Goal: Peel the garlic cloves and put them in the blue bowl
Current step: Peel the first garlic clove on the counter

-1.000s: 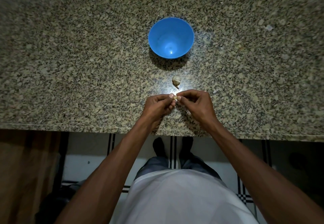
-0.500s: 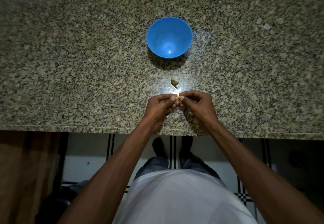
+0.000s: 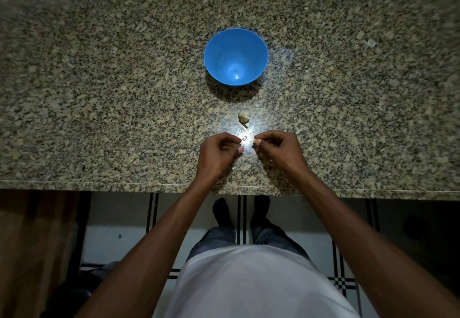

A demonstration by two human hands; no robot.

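Note:
An empty blue bowl (image 3: 235, 56) stands in the middle of the granite counter (image 3: 99, 93). Nearer to me, a pale piece of garlic bulb (image 3: 243, 117) lies on the stone. Just below it, my right hand (image 3: 276, 149) pinches a small garlic clove (image 3: 255, 141) at its fingertips. My left hand (image 3: 219, 154) is curled a short gap to the left, its fingers pinched near a tiny scrap of skin (image 3: 245, 139); whether it holds that scrap I cannot tell.
The counter's front edge (image 3: 124, 184) runs just under my wrists. A small pale fleck (image 3: 371, 42) lies at the far right of the counter. Tiled floor and my feet show below the edge.
My hands were joined on the clove; they have now drawn apart, with the clove staying in the right hand.

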